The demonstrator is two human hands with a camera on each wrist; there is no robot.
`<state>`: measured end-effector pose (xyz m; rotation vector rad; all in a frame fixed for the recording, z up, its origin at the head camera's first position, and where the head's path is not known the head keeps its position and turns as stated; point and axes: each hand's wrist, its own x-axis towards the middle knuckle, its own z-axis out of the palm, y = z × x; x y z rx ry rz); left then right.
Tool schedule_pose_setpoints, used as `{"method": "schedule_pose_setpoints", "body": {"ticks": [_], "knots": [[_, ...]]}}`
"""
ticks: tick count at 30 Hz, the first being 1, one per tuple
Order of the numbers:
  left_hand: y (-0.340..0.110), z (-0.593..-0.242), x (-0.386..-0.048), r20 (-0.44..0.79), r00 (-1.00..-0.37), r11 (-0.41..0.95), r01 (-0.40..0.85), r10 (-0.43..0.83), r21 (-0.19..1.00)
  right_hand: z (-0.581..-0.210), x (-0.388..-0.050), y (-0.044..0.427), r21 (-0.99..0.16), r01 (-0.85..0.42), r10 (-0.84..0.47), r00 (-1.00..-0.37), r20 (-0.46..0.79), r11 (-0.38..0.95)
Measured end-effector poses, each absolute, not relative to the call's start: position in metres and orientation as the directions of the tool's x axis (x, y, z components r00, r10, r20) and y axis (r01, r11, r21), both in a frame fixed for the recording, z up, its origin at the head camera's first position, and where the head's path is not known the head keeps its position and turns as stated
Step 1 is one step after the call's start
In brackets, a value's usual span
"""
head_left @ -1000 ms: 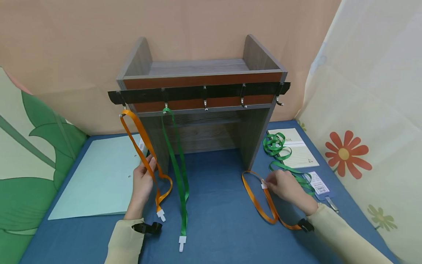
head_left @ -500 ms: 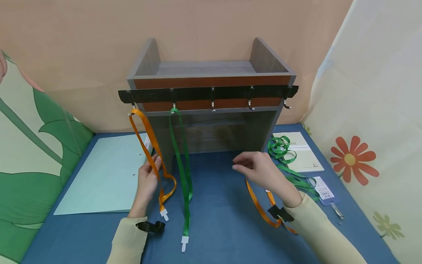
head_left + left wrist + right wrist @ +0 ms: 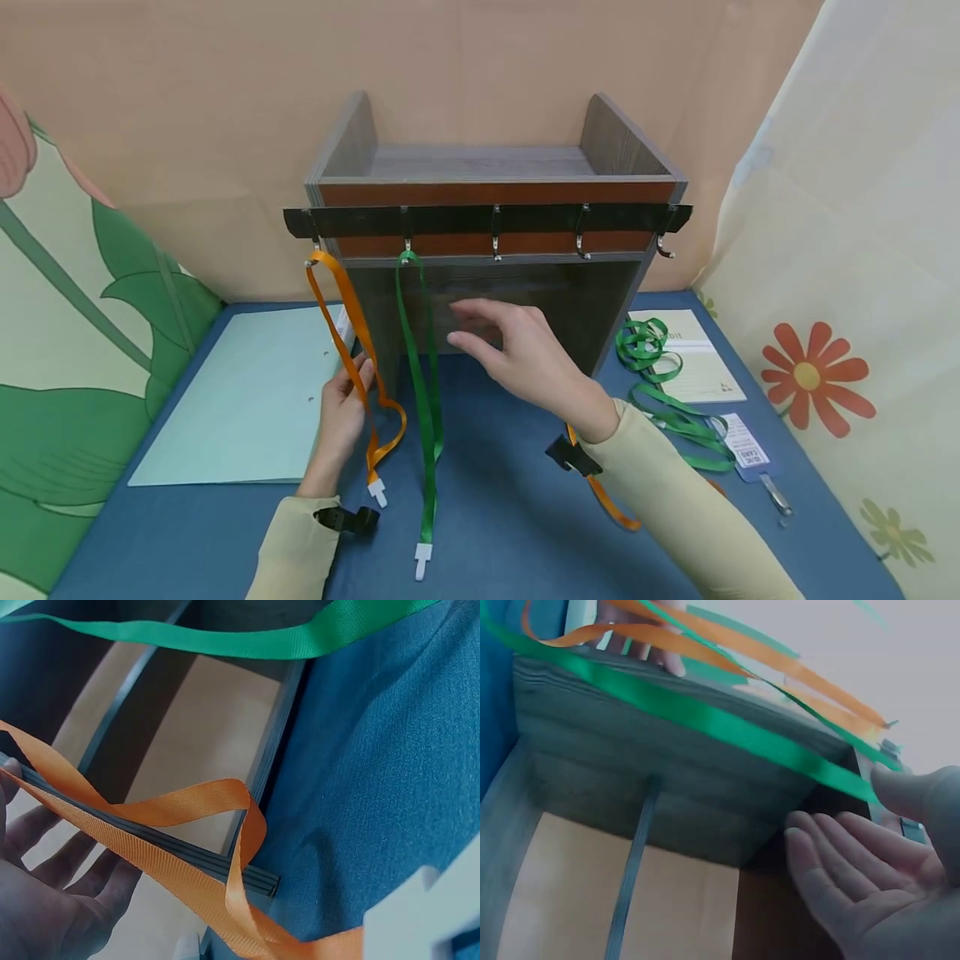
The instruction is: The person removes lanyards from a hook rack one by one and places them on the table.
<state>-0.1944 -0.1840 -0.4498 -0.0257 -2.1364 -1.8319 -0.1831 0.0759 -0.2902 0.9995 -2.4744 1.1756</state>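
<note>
My left hand (image 3: 343, 417) rests with extended fingers against the outer side of the shelf unit, behind the hanging orange lanyard (image 3: 347, 292). The left wrist view shows its fingers (image 3: 94, 885) spread beside the panel edge, the orange strap (image 3: 161, 859) crossing in front. Thumb and fingers apart and holding nothing, my right hand (image 3: 517, 354) is right of the green lanyard (image 3: 427, 408), before the unit's lower opening. In the right wrist view its thumb (image 3: 904, 791) is close to the green strap (image 3: 727, 735); contact cannot be told. Both lanyards hang from hooks on the black rail (image 3: 450, 220).
Three hooks further right on the rail hold nothing. An orange lanyard (image 3: 611, 504) lies partly under my right forearm. Green lanyards (image 3: 641, 346), a notebook (image 3: 708, 375) and a badge card (image 3: 742, 442) lie on the right; a pale board (image 3: 240, 400) on the left.
My right hand has let go of the orange lanyard on the table and moved left and away from me, toward the hanging green one. My left hand has stayed at the unit's side.
</note>
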Motion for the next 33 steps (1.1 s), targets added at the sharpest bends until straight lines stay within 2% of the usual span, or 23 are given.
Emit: {"method": "schedule_pose_setpoints", "body": {"ticks": [5,12,20,23,27,30,33], "knots": [[-0.183,-0.451,-0.194,0.262,-0.948,0.176,0.231,-0.182,0.957,-0.282,-0.190,0.054,-0.640,-0.700,-0.410,-0.710,0.573,0.317],[-0.183,-0.450,-0.194,0.261,-0.947,0.173,0.229,-0.189,0.958,-0.269,-0.197,0.029,-0.752,-0.653,-0.325,-0.732,0.599,0.084],[-0.182,-0.450,-0.196,0.264,-0.945,0.170,0.233,-0.194,0.958,-0.265,-0.198,0.019,-0.753,-0.658,-0.237,-0.732,0.638,0.003],[-0.182,-0.451,-0.196,0.267,-0.941,0.157,0.237,-0.209,0.959,-0.267,-0.195,0.019,-0.717,-0.696,-0.218,-0.705,0.675,0.033],[-0.182,-0.450,-0.196,0.280,-0.937,0.144,0.254,-0.207,0.956,-0.268,-0.188,0.021,-0.624,-0.775,-0.197,-0.631,0.751,0.104],[-0.183,-0.451,-0.195,0.279,-0.939,0.141,0.254,-0.202,0.957,-0.265,-0.183,0.026,-0.568,-0.818,-0.200,-0.573,0.795,0.091],[-0.184,-0.450,-0.194,0.271,-0.943,0.143,0.246,-0.194,0.959,-0.259,-0.178,0.032,-0.546,-0.836,-0.211,-0.544,0.813,0.050]]}}
